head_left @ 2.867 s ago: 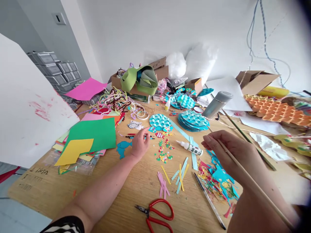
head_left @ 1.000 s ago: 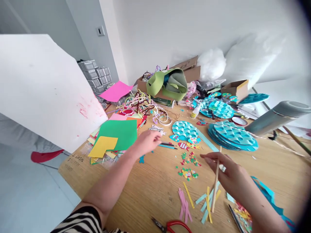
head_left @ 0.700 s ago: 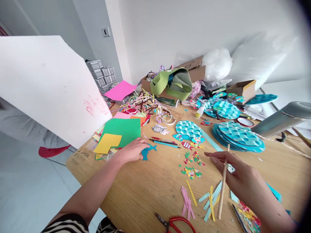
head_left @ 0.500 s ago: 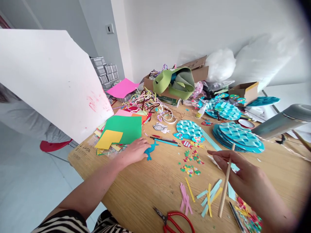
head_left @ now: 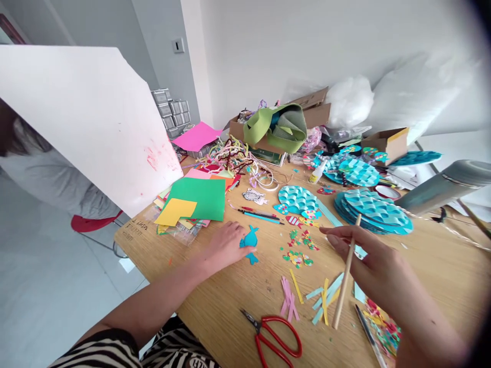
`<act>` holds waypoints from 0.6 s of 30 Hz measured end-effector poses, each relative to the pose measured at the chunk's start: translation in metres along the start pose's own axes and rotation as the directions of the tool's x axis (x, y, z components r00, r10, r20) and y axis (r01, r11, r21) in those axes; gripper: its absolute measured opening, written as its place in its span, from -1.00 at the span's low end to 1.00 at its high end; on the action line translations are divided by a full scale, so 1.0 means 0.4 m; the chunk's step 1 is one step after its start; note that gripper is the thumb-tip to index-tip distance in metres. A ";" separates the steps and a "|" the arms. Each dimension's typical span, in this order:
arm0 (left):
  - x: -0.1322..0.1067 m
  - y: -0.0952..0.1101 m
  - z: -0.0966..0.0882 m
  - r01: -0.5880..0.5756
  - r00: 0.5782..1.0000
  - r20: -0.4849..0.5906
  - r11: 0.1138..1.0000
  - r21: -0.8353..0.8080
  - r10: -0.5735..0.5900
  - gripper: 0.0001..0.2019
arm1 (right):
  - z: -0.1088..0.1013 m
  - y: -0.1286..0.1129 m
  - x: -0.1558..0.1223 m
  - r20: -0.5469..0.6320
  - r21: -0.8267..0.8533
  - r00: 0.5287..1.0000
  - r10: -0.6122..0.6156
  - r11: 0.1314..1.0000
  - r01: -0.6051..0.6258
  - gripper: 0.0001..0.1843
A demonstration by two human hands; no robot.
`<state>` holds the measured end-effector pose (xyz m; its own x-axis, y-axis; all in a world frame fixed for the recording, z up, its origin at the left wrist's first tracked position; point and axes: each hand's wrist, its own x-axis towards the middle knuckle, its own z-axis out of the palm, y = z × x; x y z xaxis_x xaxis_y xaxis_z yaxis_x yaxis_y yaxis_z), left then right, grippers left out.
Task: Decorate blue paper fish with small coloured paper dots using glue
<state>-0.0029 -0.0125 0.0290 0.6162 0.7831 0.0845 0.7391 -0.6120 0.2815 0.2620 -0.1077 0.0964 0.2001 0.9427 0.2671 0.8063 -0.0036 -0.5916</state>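
Observation:
My left hand (head_left: 226,248) rests low over the wooden table, its thumb and fingers closed about the near edge of a blue paper fish (head_left: 251,239). Part of that fish is covered by the thumb. On the other side, my right hand (head_left: 374,260) grips a thin wooden stick (head_left: 345,278) between thumb and fingers, tilted with its lower end toward me. Between the hands lie small coloured paper bits (head_left: 297,258) and striped and yellow paper fish (head_left: 294,221). Red-handled scissors (head_left: 274,337) lie in front, beside pink paper strips (head_left: 288,301) and pale blue strips (head_left: 318,309).
Green card (head_left: 203,197) and other coloured sheets lie at the left. Behind are pipe cleaners (head_left: 230,158), a glue bottle (head_left: 316,173) and a green fabric bag (head_left: 276,128). Woven blue discs (head_left: 376,209) are stacked by a metal flask (head_left: 445,189). A person sits behind the white board (head_left: 92,117).
My left hand has moved right with the blue paper fish, which has turned more upright. My right hand keeps hold of the stick. The view has shifted slightly.

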 end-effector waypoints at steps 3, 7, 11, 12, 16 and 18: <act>0.033 0.023 0.019 0.076 0.997 -0.015 0.996 0.044 -0.075 -0.67 | -0.007 -0.008 -0.003 -0.016 -0.004 0.999 -0.040 0.999 0.040 -0.61; 0.069 0.034 0.040 0.103 0.995 -0.017 0.995 -0.010 -0.103 -0.83 | -0.027 -0.018 -0.012 -0.043 -0.050 0.998 -0.041 0.998 0.039 -0.62; 0.089 0.022 0.052 0.149 0.989 0.017 0.986 -0.069 -0.148 -0.85 | -0.039 -0.023 -0.018 -0.076 -0.064 0.997 -0.035 0.997 0.031 -0.61; 0.092 0.020 0.055 0.157 0.988 0.024 0.985 -0.072 -0.155 -0.85 | -0.040 -0.024 -0.019 -0.077 -0.063 0.996 -0.038 0.997 0.033 -0.61; 0.100 0.023 0.059 0.179 0.983 0.040 0.981 -0.079 -0.177 -0.82 | -0.043 -0.024 -0.023 -0.090 -0.055 0.994 -0.060 0.997 0.055 -0.64; 0.103 0.027 0.058 0.184 0.983 0.044 0.979 -0.089 -0.181 -0.77 | -0.047 -0.025 -0.026 -0.099 -0.047 0.993 -0.062 0.997 0.058 -0.65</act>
<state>0.0366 0.0105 0.0134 0.4839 0.8751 -0.0103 0.8126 -0.4449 0.3764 0.2624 -0.1236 0.1137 0.2034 0.9035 0.3773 0.8416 0.0356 -0.5389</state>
